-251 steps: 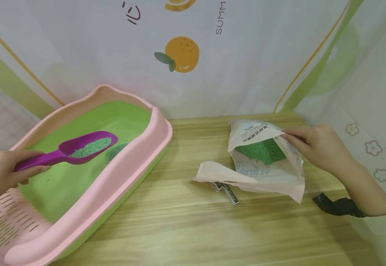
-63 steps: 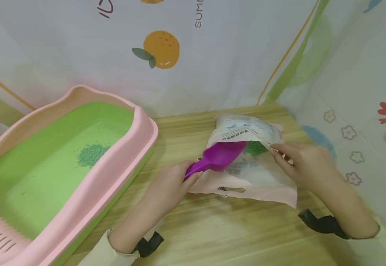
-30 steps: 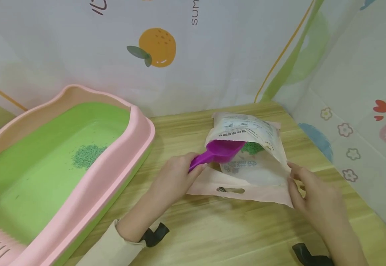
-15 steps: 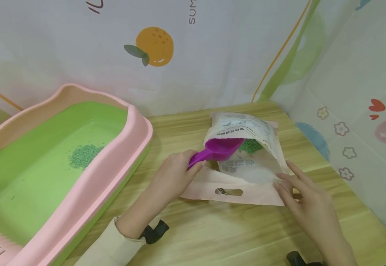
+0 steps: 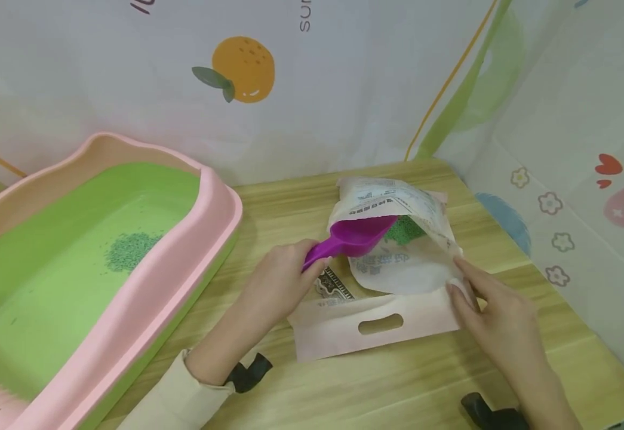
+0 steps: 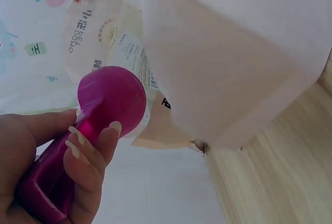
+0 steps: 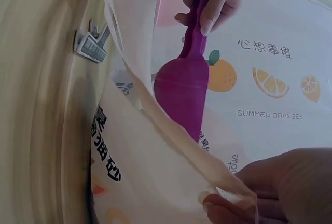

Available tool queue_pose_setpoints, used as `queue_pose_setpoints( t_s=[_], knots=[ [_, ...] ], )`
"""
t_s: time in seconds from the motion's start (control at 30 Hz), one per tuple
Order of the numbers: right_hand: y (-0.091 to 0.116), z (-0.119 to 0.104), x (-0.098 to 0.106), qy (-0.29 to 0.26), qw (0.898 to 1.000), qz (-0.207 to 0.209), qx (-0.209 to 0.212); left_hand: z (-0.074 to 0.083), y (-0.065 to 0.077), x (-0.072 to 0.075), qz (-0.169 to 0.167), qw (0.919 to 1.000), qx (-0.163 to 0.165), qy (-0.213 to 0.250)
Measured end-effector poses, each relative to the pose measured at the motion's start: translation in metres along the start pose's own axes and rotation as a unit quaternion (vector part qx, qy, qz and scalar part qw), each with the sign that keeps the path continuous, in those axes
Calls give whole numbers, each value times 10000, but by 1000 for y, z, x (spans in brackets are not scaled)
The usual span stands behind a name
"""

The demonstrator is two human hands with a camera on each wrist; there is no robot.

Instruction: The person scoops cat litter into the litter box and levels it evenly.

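Note:
My left hand (image 5: 276, 278) grips the handle of a purple scoop (image 5: 357, 236). The scoop's bowl reaches into the mouth of a pale printed bag (image 5: 424, 269), with its tip hidden under the upper layer. Green pellets (image 5: 405, 230) show inside the bag, right of the scoop. At the bag's right edge, my right hand (image 5: 500, 316) pinches the bag film between thumb and fingers, also visible in the right wrist view. The bag's front flap, with a handle slot, lies toward me. A black-and-white clip (image 5: 334, 283) lies left of the bag, partly covered.
On the left stands a litter box with a pink rim (image 5: 183, 233) and green base (image 5: 54, 269), holding a small heap of green pellets (image 5: 129, 251). A printed curtain (image 5: 344, 89) hangs behind the wooden table (image 5: 285, 197). The table's right edge runs beside my right hand.
The pellet-filled scoop was over the litter box; now it sits in the bag, and the box's heap looks larger. My right hand moved from the upper edge to the front right, and the flap shifted forward.

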State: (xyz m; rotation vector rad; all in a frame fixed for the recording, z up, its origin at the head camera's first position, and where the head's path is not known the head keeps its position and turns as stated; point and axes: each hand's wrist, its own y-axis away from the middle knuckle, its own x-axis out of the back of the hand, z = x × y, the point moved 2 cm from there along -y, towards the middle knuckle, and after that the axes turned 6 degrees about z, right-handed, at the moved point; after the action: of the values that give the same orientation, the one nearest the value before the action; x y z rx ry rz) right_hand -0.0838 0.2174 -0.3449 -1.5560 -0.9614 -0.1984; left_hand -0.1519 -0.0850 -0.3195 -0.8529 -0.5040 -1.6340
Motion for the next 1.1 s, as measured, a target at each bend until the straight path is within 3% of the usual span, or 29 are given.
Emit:
queue_pose_setpoints(
  t_s=[0.37,0.8,0.97,1.1],
  knots=[
    [-12,-2,2,83,9996,-256,39,8,-12,-3,-13,9997,-13,-263],
    [-14,-3,-5,276,9994,51,209,25,-28,-17,-119,9992,-25,-376],
    [-14,-2,-5,250,9995,42,204,29,-41,-12,-209,9957,-28,-903],
    [-14,-1,-5,206,9998,-17,67,37,-53,-10,-452,9869,-249,-1530]
  ],
)
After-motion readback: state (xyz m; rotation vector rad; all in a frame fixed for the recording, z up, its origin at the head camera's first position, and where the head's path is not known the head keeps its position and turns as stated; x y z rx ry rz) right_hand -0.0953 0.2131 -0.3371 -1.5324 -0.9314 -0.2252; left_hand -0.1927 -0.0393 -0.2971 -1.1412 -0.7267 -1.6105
